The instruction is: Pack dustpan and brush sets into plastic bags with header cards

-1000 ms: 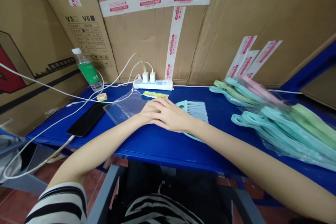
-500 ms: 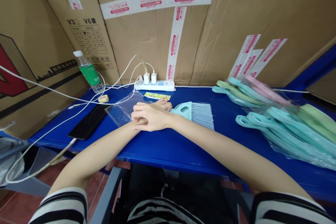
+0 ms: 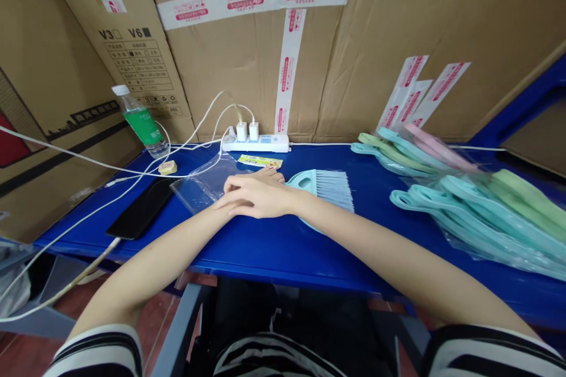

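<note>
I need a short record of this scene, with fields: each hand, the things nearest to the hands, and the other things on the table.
Left hand: under the right hand, only its fingers showing
Right hand: lying across the left, nothing visible in it
Nearest things: clear plastic bag on the left, teal hand brush on the right
Other things: blue table, power strip, water bottle, black phone, bagged teal plastic loops

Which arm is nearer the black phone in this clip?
The left arm, passing just in front of the black phone. The right arm lies farther off, the right hand resting over the left hand.
</note>
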### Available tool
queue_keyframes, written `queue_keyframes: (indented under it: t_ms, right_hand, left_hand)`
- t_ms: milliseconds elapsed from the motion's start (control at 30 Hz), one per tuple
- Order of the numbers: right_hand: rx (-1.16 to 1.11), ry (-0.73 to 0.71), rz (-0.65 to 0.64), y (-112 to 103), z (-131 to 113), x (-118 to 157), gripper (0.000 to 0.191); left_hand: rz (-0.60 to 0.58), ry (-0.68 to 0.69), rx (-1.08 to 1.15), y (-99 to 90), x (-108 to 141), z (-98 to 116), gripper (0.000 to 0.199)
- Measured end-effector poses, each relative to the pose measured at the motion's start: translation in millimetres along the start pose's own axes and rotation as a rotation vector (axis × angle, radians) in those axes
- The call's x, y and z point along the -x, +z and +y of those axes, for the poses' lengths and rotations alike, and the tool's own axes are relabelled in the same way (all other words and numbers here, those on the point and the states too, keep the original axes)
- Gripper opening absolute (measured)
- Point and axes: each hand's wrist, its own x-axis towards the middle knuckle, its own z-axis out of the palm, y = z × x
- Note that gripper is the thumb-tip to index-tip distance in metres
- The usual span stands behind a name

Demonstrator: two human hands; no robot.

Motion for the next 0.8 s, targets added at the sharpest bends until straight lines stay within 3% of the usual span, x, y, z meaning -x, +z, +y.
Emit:
queue_keyframes:
  t_ms: [133,233,367,533,800]
  right_hand:
    - [-0.072,0.030,-0.004,-12,6,16,0.023]
    - [-0.069,0.062,0.031,-26,13,38,0.029]
    - [0.004,0.212,0.053,-35,28,80,0.044]
    - [0.049,0.436,-0.040,-23,41,115,0.058]
    - [0.071,0.466,0.020,-7,39,111,0.061]
  left_hand:
    - [-0.067,-0.007,0.012,-26.9,18,-22,0.027]
    - [-0.113,0.123,0.093,-61.9,32,-39,0.033]
    - [-0.177,0.266,0.254,-95.9,30,-42,0.027]
    - [-0.295,0.306,0.401,-107.4,21,-46,0.031]
    - [-0.501,0.244,0.744,-111.2,17,-60,0.029]
